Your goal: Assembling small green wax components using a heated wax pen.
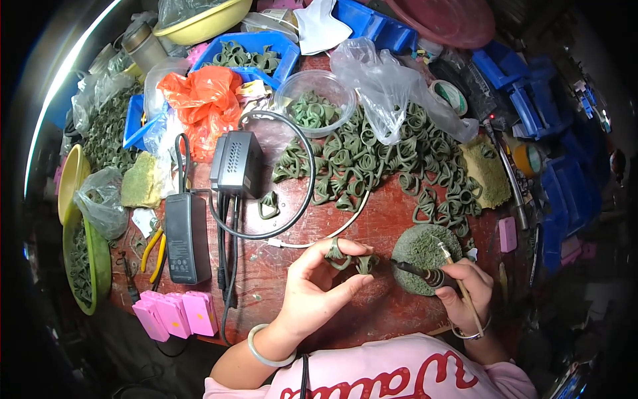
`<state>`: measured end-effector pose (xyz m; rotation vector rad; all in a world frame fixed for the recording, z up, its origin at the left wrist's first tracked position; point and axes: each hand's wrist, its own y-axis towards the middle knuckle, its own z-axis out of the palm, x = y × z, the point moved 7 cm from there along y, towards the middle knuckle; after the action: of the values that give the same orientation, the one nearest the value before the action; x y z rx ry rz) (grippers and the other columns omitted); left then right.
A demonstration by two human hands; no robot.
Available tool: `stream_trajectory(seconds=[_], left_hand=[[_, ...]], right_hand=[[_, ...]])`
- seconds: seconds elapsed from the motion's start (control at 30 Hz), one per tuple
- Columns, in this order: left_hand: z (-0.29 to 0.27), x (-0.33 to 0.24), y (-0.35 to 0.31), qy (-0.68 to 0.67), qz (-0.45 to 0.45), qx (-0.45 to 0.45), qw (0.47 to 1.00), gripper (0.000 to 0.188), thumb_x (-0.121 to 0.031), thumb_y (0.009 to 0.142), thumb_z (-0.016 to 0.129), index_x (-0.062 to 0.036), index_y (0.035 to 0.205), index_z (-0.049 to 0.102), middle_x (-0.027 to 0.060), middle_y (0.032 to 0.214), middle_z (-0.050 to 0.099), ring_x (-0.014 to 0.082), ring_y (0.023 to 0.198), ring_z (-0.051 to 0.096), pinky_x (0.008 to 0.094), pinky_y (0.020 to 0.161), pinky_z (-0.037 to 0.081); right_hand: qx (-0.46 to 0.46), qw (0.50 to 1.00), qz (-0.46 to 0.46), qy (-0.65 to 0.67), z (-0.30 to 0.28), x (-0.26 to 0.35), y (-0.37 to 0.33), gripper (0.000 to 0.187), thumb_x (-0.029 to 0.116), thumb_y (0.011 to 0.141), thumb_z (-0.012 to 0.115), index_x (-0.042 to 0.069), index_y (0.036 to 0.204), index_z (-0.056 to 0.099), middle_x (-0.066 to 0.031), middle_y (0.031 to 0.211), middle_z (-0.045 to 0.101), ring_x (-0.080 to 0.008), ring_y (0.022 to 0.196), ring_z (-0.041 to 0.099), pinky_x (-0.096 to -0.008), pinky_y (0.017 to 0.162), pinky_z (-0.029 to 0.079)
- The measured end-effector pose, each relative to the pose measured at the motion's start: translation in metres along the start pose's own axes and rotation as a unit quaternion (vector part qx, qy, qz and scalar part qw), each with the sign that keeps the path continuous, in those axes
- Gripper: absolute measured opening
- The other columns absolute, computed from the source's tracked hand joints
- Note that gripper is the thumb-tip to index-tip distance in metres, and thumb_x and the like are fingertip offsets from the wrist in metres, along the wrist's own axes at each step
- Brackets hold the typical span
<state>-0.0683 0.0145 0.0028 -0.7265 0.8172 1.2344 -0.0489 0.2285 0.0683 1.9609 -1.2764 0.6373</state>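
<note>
My left hand [318, 292] is closed, pinching two dark green wax rings [365, 265] between thumb and fingers. Closed around a black pen-like tool [430, 274], my right hand [473, 292] points its thin dark tip at the held rings; whether it touches them I cannot tell. A slim wooden-handled brush or stick [472, 304] is also gripped there, slanting across the palm. Beneath that hand lies a round pad [407, 251] covered with green crumbs. Farther back spreads a large pile of similar green rings [359, 149], with one ring [268, 205] apart on the red table [266, 266].
Left of centre stand a black box [236, 163] with looping cables and a black power adapter [187, 238]. Yellow-handled pliers [154, 253] and pink blocks [174, 314] lie nearby. Behind are a clear tub [316, 126], a blue bin [286, 50] and plastic bags [203, 100].
</note>
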Motion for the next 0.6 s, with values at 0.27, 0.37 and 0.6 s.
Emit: stream_trajectory(seconds=[0.27, 0.37, 0.6], left_hand=[[0.0004, 0.0005, -0.0009, 0.004, -0.007, -0.003, 1.0, 0.038, 0.015, 0.078, 0.066, 0.0021, 0.112, 0.056, 0.011, 0.113, 0.06, 0.0166, 0.106, 0.059, 0.0322, 0.096, 0.048], [-0.0008, 0.0022, -0.0008, 0.026, -0.007, 0.012, 1.0, 0.042, 0.017, 0.076, 0.066, 0.0007, 0.112, 0.053, 0.0138, 0.115, 0.058, 0.0224, 0.113, 0.056, 0.0366, 0.096, 0.049], [0.0, 0.0012, -0.0005, 0.034, -0.008, 0.014, 0.999, 0.042, 0.017, 0.076, 0.067, 0.0005, 0.112, 0.053, 0.0143, 0.114, 0.058, 0.0227, 0.113, 0.056, 0.0363, 0.097, 0.048]], right_hand=[[0.012, 0.998, 0.014, -0.056, 0.0077, 0.0003, -0.0006, 0.029, 0.024, 0.083, 0.075, 0.0, 0.093, 0.061, -0.0104, 0.069, 0.058, -0.0236, 0.056, 0.06, -0.0319, 0.05, 0.047], [0.014, 0.998, 0.006, -0.061, 0.0085, 0.0019, 0.0002, 0.029, 0.024, 0.083, 0.075, 0.001, 0.093, 0.061, -0.0099, 0.069, 0.058, -0.0234, 0.055, 0.06, -0.0322, 0.049, 0.047], [0.016, 0.998, -0.002, -0.063, 0.0094, 0.0022, 0.0002, 0.028, 0.023, 0.082, 0.075, 0.001, 0.093, 0.061, -0.0095, 0.068, 0.057, -0.0232, 0.054, 0.059, -0.0322, 0.047, 0.046]])
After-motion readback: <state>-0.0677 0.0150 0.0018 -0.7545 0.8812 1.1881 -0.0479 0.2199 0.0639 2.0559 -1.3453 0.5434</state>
